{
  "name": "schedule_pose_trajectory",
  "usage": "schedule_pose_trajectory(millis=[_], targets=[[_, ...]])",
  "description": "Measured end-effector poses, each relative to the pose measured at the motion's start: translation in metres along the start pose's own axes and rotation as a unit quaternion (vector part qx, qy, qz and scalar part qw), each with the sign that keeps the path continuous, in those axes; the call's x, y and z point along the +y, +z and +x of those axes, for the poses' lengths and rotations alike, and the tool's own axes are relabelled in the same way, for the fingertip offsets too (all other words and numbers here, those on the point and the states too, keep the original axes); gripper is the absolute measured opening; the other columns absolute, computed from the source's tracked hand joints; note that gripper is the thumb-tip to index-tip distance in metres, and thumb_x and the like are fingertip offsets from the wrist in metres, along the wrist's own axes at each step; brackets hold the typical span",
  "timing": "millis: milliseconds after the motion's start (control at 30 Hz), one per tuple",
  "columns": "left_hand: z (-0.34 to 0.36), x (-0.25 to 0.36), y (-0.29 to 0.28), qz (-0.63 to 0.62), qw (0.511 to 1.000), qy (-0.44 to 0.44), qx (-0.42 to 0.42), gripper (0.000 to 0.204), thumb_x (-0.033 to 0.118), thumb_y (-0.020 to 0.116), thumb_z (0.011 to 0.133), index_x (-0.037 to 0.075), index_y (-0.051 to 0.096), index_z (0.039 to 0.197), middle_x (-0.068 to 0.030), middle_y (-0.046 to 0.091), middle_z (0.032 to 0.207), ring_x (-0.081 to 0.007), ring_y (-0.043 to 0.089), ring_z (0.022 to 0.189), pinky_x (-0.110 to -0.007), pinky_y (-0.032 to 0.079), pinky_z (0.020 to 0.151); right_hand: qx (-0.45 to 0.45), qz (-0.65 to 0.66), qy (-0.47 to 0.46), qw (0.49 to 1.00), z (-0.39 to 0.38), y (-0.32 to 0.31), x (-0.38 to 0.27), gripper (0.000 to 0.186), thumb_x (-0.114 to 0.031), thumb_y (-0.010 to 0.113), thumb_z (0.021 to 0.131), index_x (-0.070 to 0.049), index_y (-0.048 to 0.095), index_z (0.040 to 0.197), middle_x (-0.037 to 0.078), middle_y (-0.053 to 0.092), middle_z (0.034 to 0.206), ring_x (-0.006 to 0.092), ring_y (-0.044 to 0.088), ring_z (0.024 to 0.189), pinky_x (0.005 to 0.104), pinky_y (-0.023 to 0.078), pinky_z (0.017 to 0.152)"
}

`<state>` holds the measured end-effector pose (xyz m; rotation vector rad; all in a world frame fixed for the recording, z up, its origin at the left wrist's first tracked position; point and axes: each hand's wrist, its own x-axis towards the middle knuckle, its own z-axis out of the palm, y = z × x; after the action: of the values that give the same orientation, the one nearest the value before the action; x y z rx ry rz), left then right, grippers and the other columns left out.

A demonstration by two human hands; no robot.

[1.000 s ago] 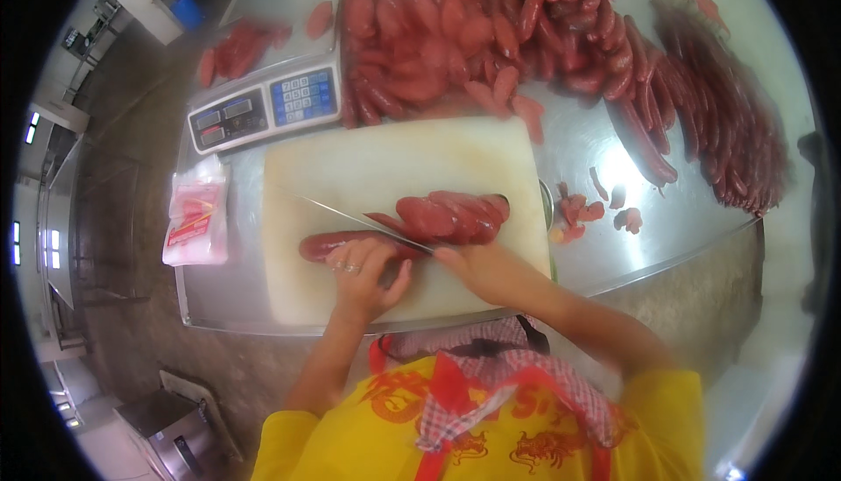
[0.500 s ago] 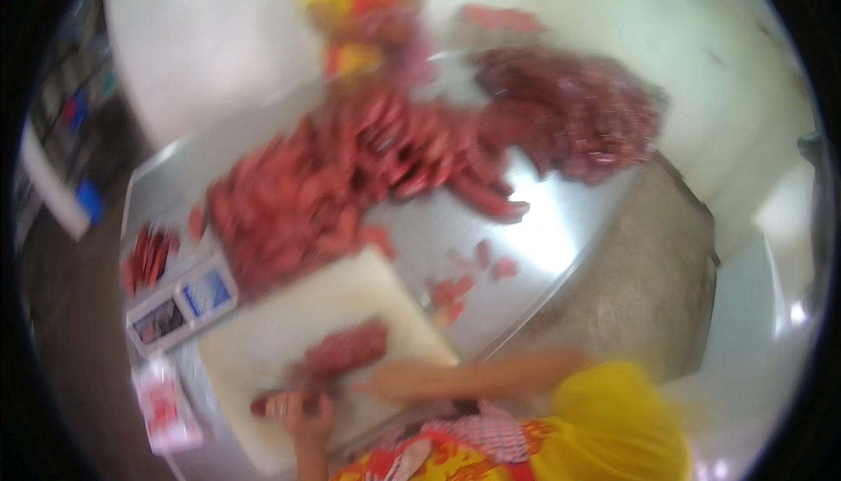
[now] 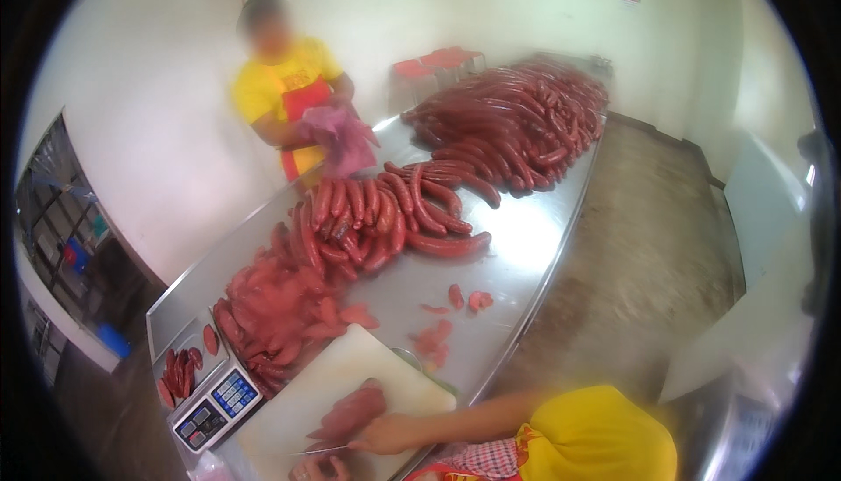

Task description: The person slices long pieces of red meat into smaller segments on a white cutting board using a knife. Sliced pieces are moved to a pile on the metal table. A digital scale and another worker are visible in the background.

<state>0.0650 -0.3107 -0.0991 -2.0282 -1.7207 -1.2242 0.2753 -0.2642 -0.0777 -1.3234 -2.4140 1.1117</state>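
Note:
On the white cutting board, my right hand is closed round a knife whose thin blade reaches left, low over the board. Just beyond the blade lies a bunch of cut sausage pieces, somewhat blurred. My left hand is at the bottom edge of the picture, fingers curled over a reddish sausage on the near side of the blade; much of this hand is cut off by the frame.
A scale with sausages on its tray stands left of the board. Heaps of whole sausages and cut ones cover much of the steel table. Across it, a person in yellow holds pink cloth-like material. Red stools stand behind.
The view has tilted up, bringing the person and far sausage heap fully in, and my hands sit lower in the picture. Both hands stay at the board.

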Motion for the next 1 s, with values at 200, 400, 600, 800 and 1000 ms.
schedule_pose_trajectory(millis=[200, 400, 600, 800, 1000], targets=[[-0.001, -0.015, -0.016, 0.029, 0.997, -0.058, 0.030, 0.028, 0.025, 0.074, 0.076, 0.006, 0.063, 0.093, -0.0161, 0.062, 0.089, -0.0366, 0.056, 0.085, -0.050, 0.042, 0.083, 0.010, 0.002, -0.004, 1.000, -0.008, -0.005, -0.003, 0.083, -0.065, 0.027, 0.097, 0.003, 0.071, 0.078, 0.028, 0.067, 0.082, 0.0449, 0.066, 0.085, 0.0520, 0.052, 0.082], [-0.003, -0.013, -0.025, -0.051, 0.993, -0.097, 0.032, 0.024, 0.015, 0.072, 0.066, 0.006, 0.055, 0.081, -0.0124, 0.051, 0.088, -0.0317, 0.046, 0.091, -0.044, 0.035, 0.086, -0.026, -0.007, 0.034, 0.999, -0.013, -0.015, -0.014, 0.084, -0.066, 0.028, 0.097, 0.004, 0.070, 0.077, 0.028, 0.067, 0.083, 0.0441, 0.066, 0.084, 0.0499, 0.051, 0.083], [-0.004, -0.019, -0.029, -0.102, 0.986, -0.129, 0.002, 0.024, 0.015, 0.071, 0.067, 0.006, 0.056, 0.083, -0.0132, 0.051, 0.092, -0.0310, 0.045, 0.094, -0.043, 0.035, 0.088, -0.030, 0.006, 0.072, 0.997, -0.013, -0.024, -0.021, 0.089, -0.070, 0.027, 0.094, 0.005, 0.071, 0.078, 0.029, 0.067, 0.086, 0.0430, 0.066, 0.089, 0.0480, 0.051, 0.085], [-0.003, -0.023, -0.030, -0.036, 0.995, -0.094, 0.004, 0.024, 0.025, 0.074, 0.075, 0.010, 0.062, 0.089, -0.0111, 0.062, 0.085, -0.0343, 0.056, 0.084, -0.048, 0.042, 0.081, -0.066, -0.028, 0.106, 0.992, -0.005, -0.024, -0.020, 0.092, -0.074, 0.025, 0.093, 0.005, 0.072, 0.082, 0.030, 0.067, 0.089, 0.0438, 0.066, 0.092, 0.0475, 0.050, 0.087], [0.000, -0.022, -0.033, -0.077, 0.990, -0.116, 0.012, 0.017, 0.021, 0.073, 0.076, 0.012, 0.062, 0.086, -0.0082, 0.062, 0.082, -0.0325, 0.056, 0.083, -0.046, 0.042, 0.080, -0.033, -0.008, 0.121, 0.992, 0.001, -0.012, -0.011, 0.094, -0.076, 0.026, 0.091, 0.005, 0.070, 0.079, 0.029, 0.067, 0.085, 0.0429, 0.066, 0.090, 0.0475, 0.050, 0.085]])
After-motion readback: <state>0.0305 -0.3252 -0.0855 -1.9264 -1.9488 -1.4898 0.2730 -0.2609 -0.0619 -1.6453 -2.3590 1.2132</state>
